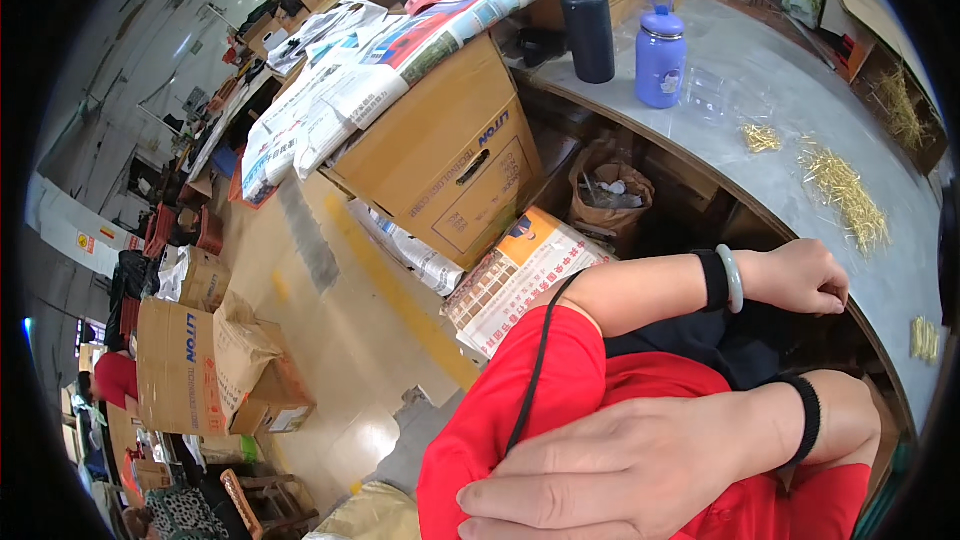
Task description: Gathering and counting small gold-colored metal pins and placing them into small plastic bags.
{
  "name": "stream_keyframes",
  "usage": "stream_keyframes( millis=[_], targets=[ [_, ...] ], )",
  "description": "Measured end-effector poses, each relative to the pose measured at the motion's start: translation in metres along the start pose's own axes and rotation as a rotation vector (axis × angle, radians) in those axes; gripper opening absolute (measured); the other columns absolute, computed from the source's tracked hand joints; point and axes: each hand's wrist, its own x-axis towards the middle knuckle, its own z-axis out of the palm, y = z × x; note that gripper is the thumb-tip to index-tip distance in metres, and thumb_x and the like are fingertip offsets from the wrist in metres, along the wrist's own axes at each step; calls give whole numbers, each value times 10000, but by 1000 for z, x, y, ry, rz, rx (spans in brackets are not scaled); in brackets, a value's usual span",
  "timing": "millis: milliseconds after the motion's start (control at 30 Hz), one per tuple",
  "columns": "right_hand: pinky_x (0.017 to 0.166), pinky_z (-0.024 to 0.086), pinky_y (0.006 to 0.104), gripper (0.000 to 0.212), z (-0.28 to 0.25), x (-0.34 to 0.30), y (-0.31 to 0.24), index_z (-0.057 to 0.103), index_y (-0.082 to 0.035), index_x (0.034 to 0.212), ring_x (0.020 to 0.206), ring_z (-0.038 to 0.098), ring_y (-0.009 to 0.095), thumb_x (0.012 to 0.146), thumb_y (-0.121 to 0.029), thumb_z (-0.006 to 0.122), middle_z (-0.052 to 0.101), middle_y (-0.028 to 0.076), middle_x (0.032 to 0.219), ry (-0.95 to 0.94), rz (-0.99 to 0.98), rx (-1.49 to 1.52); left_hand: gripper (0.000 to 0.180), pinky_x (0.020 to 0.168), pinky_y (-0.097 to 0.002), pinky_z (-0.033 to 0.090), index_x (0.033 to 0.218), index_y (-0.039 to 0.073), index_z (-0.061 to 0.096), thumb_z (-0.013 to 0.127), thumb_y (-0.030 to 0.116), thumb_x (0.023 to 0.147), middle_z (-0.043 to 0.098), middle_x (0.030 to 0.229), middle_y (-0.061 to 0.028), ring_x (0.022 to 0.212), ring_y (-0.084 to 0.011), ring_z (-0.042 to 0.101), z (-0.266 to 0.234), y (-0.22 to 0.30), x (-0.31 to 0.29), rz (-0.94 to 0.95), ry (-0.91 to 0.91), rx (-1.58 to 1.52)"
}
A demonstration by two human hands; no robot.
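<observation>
My left arm reaches across to the right, and my left hand [795, 275] is curled into a loose fist by the near edge of the grey worktable [730, 145]. Nothing sticks out of the fist. A black band [712, 280] and a pale bangle [732, 278] circle that wrist. My right hand [610, 460] lies flat on the red left sleeve [500, 420], fingers stretched out toward the left; a black band [805, 420] is on its wrist. From the crook of my left arm a thin black cord [540, 360] runs down to the right hand's fingers.
Gold pin-like pieces [845, 190] lie in piles on the worktable, beside a dark bottle [588, 25] and a purple bottle [660, 55]. Newspapers [330, 100] cover a large carton [450, 160] at left. Below are a paper bag [610, 180] and more cartons [180, 360] across the floor.
</observation>
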Motion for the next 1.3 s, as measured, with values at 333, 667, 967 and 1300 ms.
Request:
stream_keyframes(
  millis=[333, 667, 967, 1300],
  targets=[
    [809, 535, 385, 347, -44, -11, 36, 590, -54, 1122, 956, 640, 297, 839, -194, 733, 633, 105, 1016, -34, 339, -15, 112, 680, -387, 544, 850, 121, 753, 714, 212, 799, 720, 750, -95, 717, -286, 696, 4, -23, 28, 86, 53, 204],
    [849, 483, 358, 304, -37, -15, 32, 591, -75, 1204, 985, 570, 264, 906, -106, 637, 542, 140, 1131, 156, 516, 152, 116, 691, -388, 541, 835, 117, 742, 699, 221, 807, 721, 763, -96, 740, -278, 700, -11, -43, 19, -14, 82, 244],
    [785, 478, 353, 195, 2, -12, 10, 619, -50, 1012, 977, 557, 255, 830, -120, 621, 538, 123, 1148, 23, 128, -90, 135, 690, -381, 538, 843, 78, 738, 691, 203, 823, 712, 761, -119, 742, -285, 699, -22, -43, 9, -75, 91, 284],
    [640, 438, 300, 162, -21, 33, 33, 627, -110, 908, 802, 506, 191, 772, -194, 655, 479, 29, 918, 179, 99, -805, 160, 598, -311, 539, 878, 29, 738, 667, 171, 861, 718, 705, -90, 590, -170, 679, -18, -34, 76, -261, 46, 33]
  ],
)
